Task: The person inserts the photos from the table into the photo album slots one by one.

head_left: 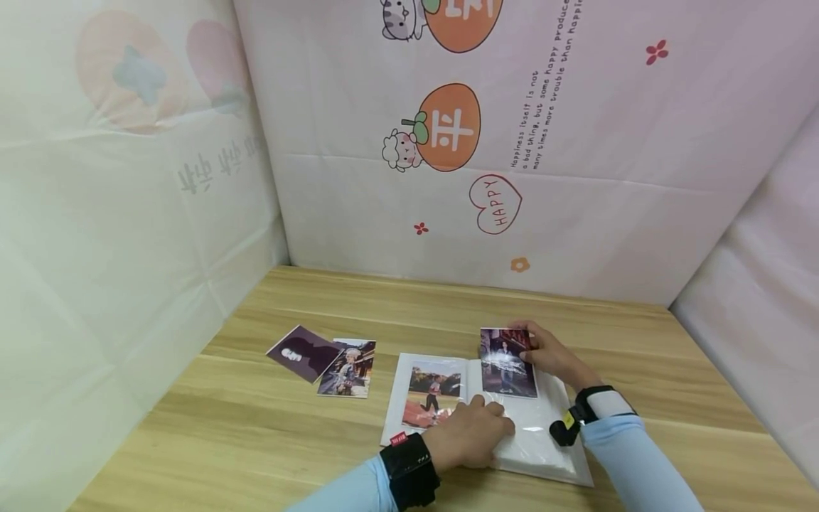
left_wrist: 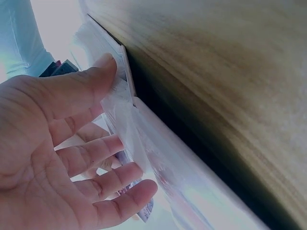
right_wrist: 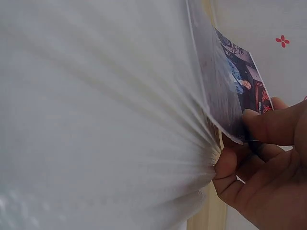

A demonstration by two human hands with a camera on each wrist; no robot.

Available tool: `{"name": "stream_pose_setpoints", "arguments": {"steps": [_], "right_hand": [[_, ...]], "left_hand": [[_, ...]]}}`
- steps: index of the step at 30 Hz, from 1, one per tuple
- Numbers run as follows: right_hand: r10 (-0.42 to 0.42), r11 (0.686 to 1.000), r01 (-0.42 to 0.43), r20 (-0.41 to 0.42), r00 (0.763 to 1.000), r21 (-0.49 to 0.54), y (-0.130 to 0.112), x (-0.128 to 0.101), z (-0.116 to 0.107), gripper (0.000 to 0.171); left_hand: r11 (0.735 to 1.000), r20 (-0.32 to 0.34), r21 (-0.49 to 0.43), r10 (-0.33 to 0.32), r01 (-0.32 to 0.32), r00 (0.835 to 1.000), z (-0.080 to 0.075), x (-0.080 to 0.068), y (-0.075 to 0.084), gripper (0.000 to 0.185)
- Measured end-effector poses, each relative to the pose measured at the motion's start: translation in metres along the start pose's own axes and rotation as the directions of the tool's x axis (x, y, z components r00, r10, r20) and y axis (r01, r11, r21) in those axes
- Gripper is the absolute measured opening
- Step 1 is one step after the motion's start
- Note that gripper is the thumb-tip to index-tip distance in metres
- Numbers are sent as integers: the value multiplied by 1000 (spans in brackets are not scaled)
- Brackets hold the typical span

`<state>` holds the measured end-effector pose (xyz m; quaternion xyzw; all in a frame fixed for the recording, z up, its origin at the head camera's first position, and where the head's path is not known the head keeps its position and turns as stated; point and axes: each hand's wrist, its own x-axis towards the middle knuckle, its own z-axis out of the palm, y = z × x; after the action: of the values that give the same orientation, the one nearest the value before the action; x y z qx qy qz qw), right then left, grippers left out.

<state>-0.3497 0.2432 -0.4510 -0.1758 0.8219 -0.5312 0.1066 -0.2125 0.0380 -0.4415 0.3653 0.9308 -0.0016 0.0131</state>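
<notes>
An open white photo album [head_left: 544, 444] lies on the wooden table [head_left: 256, 434]. Its left page holds a photo of a figure outdoors [head_left: 430, 395]. My right hand [head_left: 534, 352] pinches a dark photo [head_left: 507, 364] by its right edge, and the photo's lower part lies over the right page. In the right wrist view, thumb and fingers [right_wrist: 259, 127] clamp that photo [right_wrist: 235, 81] at the mouth of the clear sleeve [right_wrist: 96, 120]. My left hand [head_left: 476, 427] rests palm down on the album's lower middle. Its thumb and straight fingers [left_wrist: 96, 148] touch the plastic page [left_wrist: 158, 153].
Two loose photos lie left of the album: a dark purple one [head_left: 303, 353] and one of a figure in a street [head_left: 348, 368], slightly overlapping. Printed fabric walls [head_left: 448, 178] close in the table at the back and both sides.
</notes>
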Motion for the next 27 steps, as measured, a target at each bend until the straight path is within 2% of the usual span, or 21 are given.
{"name": "stream_pose_setpoints", "arguments": {"steps": [7, 10, 16, 24, 27], "right_hand": [[-3, 999, 4, 29, 1000, -35, 1, -4, 1, 48], [-11, 999, 11, 23, 1000, -31, 3, -4, 2, 41], [-32, 999, 32, 39, 999, 4, 3, -5, 2, 40], [-53, 991, 53, 0, 999, -125, 2, -6, 4, 32], [-68, 988, 68, 3, 998, -138, -1, -8, 6, 26]], "left_hand": [[1000, 4, -4, -4, 4, 1000, -1, -1, 0, 47], [1000, 0, -3, -3, 3, 1000, -1, -1, 0, 47], [1000, -5, -2, 2, -2, 1000, 0, -1, 0, 47], [1000, 0, -3, 5, -5, 1000, 1, -1, 0, 48], [1000, 1, -6, 10, -10, 1000, 0, -2, 0, 47]]}}
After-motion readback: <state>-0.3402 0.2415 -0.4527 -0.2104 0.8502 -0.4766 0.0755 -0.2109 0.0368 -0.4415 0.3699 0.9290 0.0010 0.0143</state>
